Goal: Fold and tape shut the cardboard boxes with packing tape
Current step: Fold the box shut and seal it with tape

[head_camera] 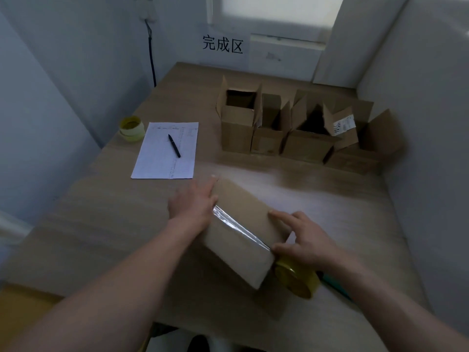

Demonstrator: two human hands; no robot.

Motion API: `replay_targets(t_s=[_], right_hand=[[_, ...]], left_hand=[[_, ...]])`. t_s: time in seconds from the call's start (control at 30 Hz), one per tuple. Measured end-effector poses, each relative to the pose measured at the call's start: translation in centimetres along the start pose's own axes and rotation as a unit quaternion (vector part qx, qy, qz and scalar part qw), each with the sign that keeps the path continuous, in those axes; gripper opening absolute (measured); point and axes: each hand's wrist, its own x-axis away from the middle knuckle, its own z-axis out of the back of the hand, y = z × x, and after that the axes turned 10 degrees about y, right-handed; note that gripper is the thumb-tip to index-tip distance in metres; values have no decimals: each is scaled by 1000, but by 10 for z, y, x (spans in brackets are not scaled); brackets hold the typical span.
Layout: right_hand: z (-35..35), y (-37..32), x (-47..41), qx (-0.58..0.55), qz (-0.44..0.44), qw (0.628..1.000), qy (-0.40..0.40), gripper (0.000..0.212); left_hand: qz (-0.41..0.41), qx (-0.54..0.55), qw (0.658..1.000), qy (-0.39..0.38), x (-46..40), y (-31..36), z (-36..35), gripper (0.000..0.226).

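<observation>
A closed cardboard box lies on the table in front of me with a shiny strip of clear tape running along its top seam. My left hand lies flat against the box's left end, fingers straight. My right hand rests on the box's right end, index finger stretched over the top and thumb at the tape's near end. A yellow tape roll sits under that hand at the box's near right corner, the strip leading to it.
Several open cardboard boxes stand in a row at the back right. A sheet of paper with a black pen lies at the left, two stacked yellow tape rolls beyond it. Walls enclose the table.
</observation>
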Motion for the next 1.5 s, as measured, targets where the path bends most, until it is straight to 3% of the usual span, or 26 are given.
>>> replay_targets(t_s=[0.13,0.3,0.4,0.5,0.63,0.7,0.77,0.83,0.87,0.93,1.03,1.1,1.17,1.23,1.37,1.43,1.5], right_hand=[[-21,-12,27,-14,-76,991,112,91],[-33,-25,31,-49,-133,976,167,102],[-36,-27,32,-53,-144,972,180,101],[-36,-30,31,-40,-154,972,174,101],[-35,-44,24,-12,-153,975,162,87],[-39,-52,20,-17,-166,972,162,86],[-44,-59,17,-29,-186,968,168,84],[-49,-63,13,-35,-197,964,173,80],[-49,-64,10,-32,-201,964,172,78],[-50,-66,5,-4,-202,963,176,76],[-53,-62,-1,33,-140,973,179,84],[-56,-58,-3,-12,-102,985,141,94],[-59,-53,-5,-57,-83,989,110,94],[-62,-48,-8,-93,-84,987,104,93],[-60,-47,-13,-128,-89,983,100,94],[-59,-46,-16,-132,-84,983,100,94],[-58,-46,-17,-126,-82,984,96,93]], left_hand=[[-44,-6,999,-26,-3,44,-22,61],[-164,-39,985,-41,6,47,-46,68],[-251,-23,966,-53,11,41,-50,69],[-277,-36,958,-65,10,41,-48,72],[-359,-7,925,-126,-22,34,-23,68],[-318,130,933,-108,-26,25,-10,61],[-217,283,934,11,-8,17,-2,46],[-134,328,924,144,27,11,-1,33],[-102,347,917,170,48,8,-3,28],[-48,399,903,154,91,4,-5,20],[39,457,886,74,138,4,-12,33],[79,476,876,18,153,12,-16,42],[145,535,830,-63,158,22,-26,45],[217,578,781,-96,162,29,-41,41],[302,561,766,-89,162,32,-63,32],[304,575,753,-102,152,33,-67,28],[289,556,771,-114,146,34,-70,18]])
